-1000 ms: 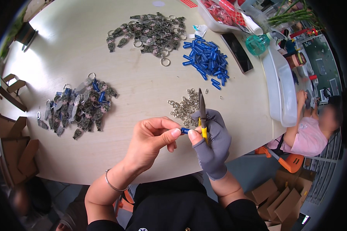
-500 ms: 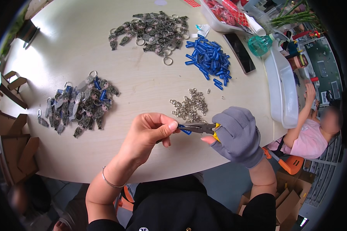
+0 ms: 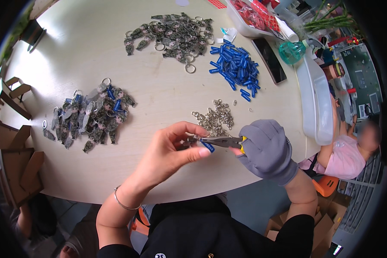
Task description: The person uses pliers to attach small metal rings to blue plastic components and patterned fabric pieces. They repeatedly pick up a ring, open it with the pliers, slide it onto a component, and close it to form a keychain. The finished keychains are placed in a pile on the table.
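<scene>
My right hand [image 3: 265, 149], in a grey glove with the thumb tip bare, is closed round needle-nose pliers [image 3: 224, 142] with yellow handles. Their jaws point left and meet small metal parts beside a blue tag [image 3: 208, 146]. My bare left hand [image 3: 161, 148] curls round a keychain [image 3: 186, 141], mostly hidden by the fingers; its thumb and forefinger sit apart, either side of the plier tips. Just beyond the pliers lies a heap of small metal clasps [image 3: 215, 117]. Whether the jaws grip a ring cannot be made out.
Blue tags [image 3: 236, 66] are piled at the back right, beside a phone [image 3: 268, 61] and a white bin [image 3: 316, 101]. Camouflage figure keychains form one heap [image 3: 172, 36] at the back and another [image 3: 90, 112] at the left. A person in pink [image 3: 344, 157] sits at the right.
My left thumb and forefinger have parted, and the hand has turned slightly, showing more of the keychain and blue tag. The gloved hand and pliers have shifted a little right.
</scene>
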### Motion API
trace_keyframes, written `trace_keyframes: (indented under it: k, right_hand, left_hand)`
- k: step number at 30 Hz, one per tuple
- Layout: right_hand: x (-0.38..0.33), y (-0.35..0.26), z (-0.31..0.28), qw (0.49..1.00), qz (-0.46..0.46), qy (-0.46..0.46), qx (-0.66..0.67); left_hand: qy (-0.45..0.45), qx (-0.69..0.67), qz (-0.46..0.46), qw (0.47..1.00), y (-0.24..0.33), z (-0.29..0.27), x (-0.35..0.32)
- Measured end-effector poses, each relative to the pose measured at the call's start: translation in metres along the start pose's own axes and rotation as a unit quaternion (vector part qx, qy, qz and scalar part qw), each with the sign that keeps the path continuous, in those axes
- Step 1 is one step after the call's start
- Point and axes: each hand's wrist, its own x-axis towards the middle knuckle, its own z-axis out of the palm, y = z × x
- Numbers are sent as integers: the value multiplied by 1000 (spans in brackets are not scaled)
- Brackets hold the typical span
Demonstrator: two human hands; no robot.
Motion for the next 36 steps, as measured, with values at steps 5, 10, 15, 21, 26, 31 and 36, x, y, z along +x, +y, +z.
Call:
trace_keyframes:
  k: [5, 10, 15, 21, 26, 31, 36]
  right_hand:
    - [-1, -11, -1, 998, 41, 12, 37]
    - [-3, -18, -3, 997, 59, 27, 43]
    - [-6, -20, -5, 998, 62, 33, 2]
    - [-4, -25, -12, 998, 52, 19, -37]
    - [-1, -32, -10, 991, 119, 40, 54]
    - [-2, -40, -1, 984, 146, 67, 75]
    - [-4, -42, 3, 987, 135, 75, 48]
  left_hand:
    - [19, 117, 157, 981, -13, -1, 2]
    - [37, 71, 163, 983, -15, 7, -1]
    - [130, 352, 370, 850, -16, 14, -3]
    - [150, 413, 415, 797, -16, 13, -6]
    - [160, 355, 407, 826, -13, 13, -9]
    - [178, 342, 429, 817, -14, 14, -7]
    - [174, 351, 425, 816, -12, 15, -9]
